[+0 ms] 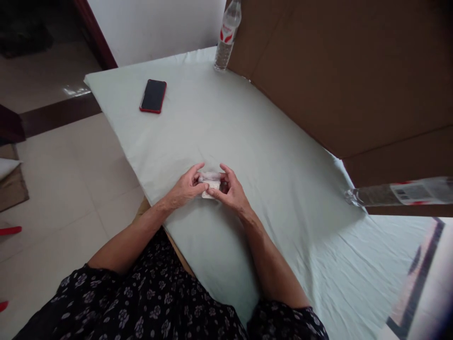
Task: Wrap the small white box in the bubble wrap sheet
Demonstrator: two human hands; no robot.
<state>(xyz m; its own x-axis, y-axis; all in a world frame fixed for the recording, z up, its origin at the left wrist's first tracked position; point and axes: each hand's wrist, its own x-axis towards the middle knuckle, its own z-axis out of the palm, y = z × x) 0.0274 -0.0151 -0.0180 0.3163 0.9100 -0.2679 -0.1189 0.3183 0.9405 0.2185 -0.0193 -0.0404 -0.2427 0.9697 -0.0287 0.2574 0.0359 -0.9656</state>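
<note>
Both hands meet over the near part of the cloth-covered bench (pixel 198 127). Left hand (pixel 186 186): grasping one side of a small white object (pixel 211 185), thumb on its face. Right hand (pixel 231 191): grasping the opposite side, thumb likewise on it, the two thumb tips close together. Object's exact nature unclear; fingers partly cover it. Red-edged phone (pixel 153 97) lies well apart, toward the far left corner. A clear bottle (pixel 223 52) stands beside the large cardboard panel (pixel 336 71).
</note>
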